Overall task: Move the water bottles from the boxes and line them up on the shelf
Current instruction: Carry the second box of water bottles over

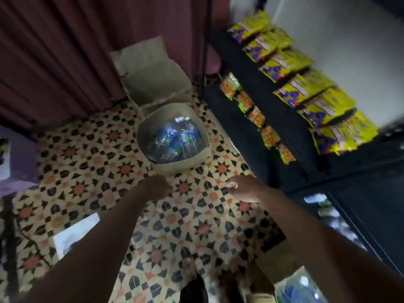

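Bottles point(175, 138) lying flat in box point(205, 154) at 12 o'clock; left hand point(156, 188) nearer; right hand point(244, 189) alongside; both grips clenched, empty.

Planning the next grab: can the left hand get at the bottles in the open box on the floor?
Probably yes. The left hand is empty, just short of the box, whose top is open with the bottles uncovered and nothing between.

Star-patterned floor point(91, 162), yellow packets point(306, 88), maroon curtain point(54, 51).
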Demonstrator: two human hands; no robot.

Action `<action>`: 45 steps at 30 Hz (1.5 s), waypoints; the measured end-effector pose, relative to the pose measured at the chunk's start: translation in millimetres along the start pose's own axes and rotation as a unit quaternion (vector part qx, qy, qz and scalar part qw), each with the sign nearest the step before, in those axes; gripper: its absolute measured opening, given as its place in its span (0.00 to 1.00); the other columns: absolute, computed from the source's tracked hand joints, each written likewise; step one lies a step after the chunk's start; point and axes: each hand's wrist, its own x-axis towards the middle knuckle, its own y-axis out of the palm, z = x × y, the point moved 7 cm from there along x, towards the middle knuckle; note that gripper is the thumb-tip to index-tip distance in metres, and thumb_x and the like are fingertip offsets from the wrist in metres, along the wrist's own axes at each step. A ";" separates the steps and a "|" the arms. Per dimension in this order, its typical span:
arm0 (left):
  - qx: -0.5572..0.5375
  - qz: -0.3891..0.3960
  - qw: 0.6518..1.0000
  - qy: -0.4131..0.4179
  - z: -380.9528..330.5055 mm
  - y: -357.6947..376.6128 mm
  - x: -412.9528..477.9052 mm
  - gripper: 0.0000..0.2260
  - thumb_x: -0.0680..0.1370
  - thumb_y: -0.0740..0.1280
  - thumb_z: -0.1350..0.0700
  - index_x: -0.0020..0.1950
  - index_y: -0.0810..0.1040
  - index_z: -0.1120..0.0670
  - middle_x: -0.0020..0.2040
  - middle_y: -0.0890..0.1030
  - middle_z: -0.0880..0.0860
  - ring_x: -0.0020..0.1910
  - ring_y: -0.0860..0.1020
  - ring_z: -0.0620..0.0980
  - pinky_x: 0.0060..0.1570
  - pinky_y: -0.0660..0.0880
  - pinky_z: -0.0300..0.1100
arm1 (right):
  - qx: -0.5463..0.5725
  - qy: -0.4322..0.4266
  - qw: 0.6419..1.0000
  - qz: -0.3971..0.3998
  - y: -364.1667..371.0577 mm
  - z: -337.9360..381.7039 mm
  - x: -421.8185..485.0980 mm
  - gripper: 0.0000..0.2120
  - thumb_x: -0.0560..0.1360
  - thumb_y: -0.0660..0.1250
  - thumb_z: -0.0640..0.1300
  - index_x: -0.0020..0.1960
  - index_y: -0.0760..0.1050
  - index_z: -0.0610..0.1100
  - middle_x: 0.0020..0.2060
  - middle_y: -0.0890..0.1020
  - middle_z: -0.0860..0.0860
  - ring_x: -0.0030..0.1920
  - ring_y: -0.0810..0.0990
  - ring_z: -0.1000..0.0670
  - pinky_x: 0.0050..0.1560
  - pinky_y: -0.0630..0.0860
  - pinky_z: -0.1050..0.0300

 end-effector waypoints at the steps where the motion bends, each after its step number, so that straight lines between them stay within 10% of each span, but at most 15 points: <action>1: -0.021 -0.009 1.000 -0.010 14.0 -8.0 1.6 0.17 0.81 0.62 0.50 0.64 0.78 0.59 0.62 0.80 0.58 0.60 0.79 0.57 0.52 0.74 0.45 | -0.018 -0.006 1.000 0.001 -6.9 17.4 9.3 0.20 0.82 0.59 0.48 0.73 0.70 0.47 0.70 0.74 0.48 0.62 0.79 0.47 0.57 0.76 0.56; 4: -0.086 -0.026 0.996 -0.023 47.9 -28.6 18.9 0.16 0.82 0.61 0.54 0.64 0.77 0.63 0.61 0.80 0.61 0.55 0.80 0.57 0.39 0.73 0.40 | -0.077 -0.032 0.996 0.015 -21.1 60.9 40.0 0.18 0.81 0.59 0.48 0.69 0.73 0.48 0.69 0.74 0.48 0.63 0.76 0.47 0.51 0.71 0.57; 15: -0.117 -0.059 0.990 -0.054 73.5 -76.4 120.4 0.16 0.83 0.60 0.54 0.64 0.77 0.62 0.62 0.79 0.60 0.61 0.77 0.57 0.58 0.72 0.45 | -0.108 -0.070 0.991 0.044 -67.1 122.4 181.0 0.15 0.80 0.58 0.43 0.59 0.79 0.38 0.55 0.82 0.41 0.52 0.82 0.43 0.53 0.79 0.50; 22: -0.179 -0.065 0.979 -0.077 61.6 -104.1 214.2 0.13 0.83 0.58 0.56 0.64 0.75 0.60 0.61 0.79 0.57 0.50 0.79 0.49 0.47 0.75 0.33 | -0.108 -0.073 0.990 0.062 -106.1 112.8 304.5 0.11 0.80 0.61 0.45 0.57 0.80 0.47 0.57 0.82 0.47 0.56 0.80 0.47 0.45 0.74 0.58; 27: -0.276 -0.119 0.949 -0.099 87.4 -85.0 291.5 0.16 0.78 0.62 0.47 0.62 0.73 0.53 0.51 0.82 0.55 0.45 0.82 0.51 0.43 0.82 0.49 | -0.044 -0.081 0.996 -0.017 -123.6 104.0 375.9 0.23 0.80 0.64 0.46 0.74 0.66 0.51 0.68 0.73 0.47 0.58 0.77 0.46 0.47 0.74 0.57; 30: -0.319 -0.169 0.924 -0.124 121.0 -54.9 341.0 0.30 0.66 0.61 0.35 0.64 0.69 0.47 0.56 0.79 0.53 0.52 0.80 0.54 0.49 0.81 0.54 | 0.017 -0.062 0.995 -0.073 -114.9 86.4 411.0 0.34 0.78 0.67 0.45 0.79 0.56 0.53 0.75 0.65 0.45 0.73 0.67 0.42 0.69 0.69 0.45; 36: -0.397 -0.230 0.853 -0.249 159.2 -36.7 376.4 0.46 0.72 0.73 0.48 0.80 0.49 0.57 0.76 0.62 0.63 0.74 0.63 0.64 0.69 0.66 0.63 | 0.183 0.042 0.961 -0.205 -84.4 40.8 470.4 0.47 0.74 0.73 0.41 0.81 0.45 0.46 0.78 0.59 0.41 0.74 0.64 0.39 0.70 0.68 0.44; 42: -0.352 -0.213 0.871 -0.268 185.9 -13.9 400.6 0.16 0.77 0.69 0.50 0.60 0.78 0.58 0.51 0.83 0.59 0.49 0.82 0.60 0.51 0.80 0.56 | 0.220 0.086 0.943 -0.234 -60.6 10.7 500.7 0.27 0.74 0.66 0.51 0.70 0.73 0.43 0.57 0.81 0.44 0.56 0.79 0.43 0.53 0.74 0.50; 45: -0.354 -0.221 0.868 -0.268 190.5 -5.7 401.9 0.22 0.72 0.62 0.45 0.51 0.81 0.62 0.45 0.84 0.63 0.46 0.83 0.61 0.48 0.81 0.57 | 0.232 0.095 0.937 -0.242 -52.4 -5.2 508.8 0.23 0.74 0.63 0.54 0.62 0.79 0.40 0.48 0.83 0.44 0.50 0.81 0.42 0.49 0.75 0.48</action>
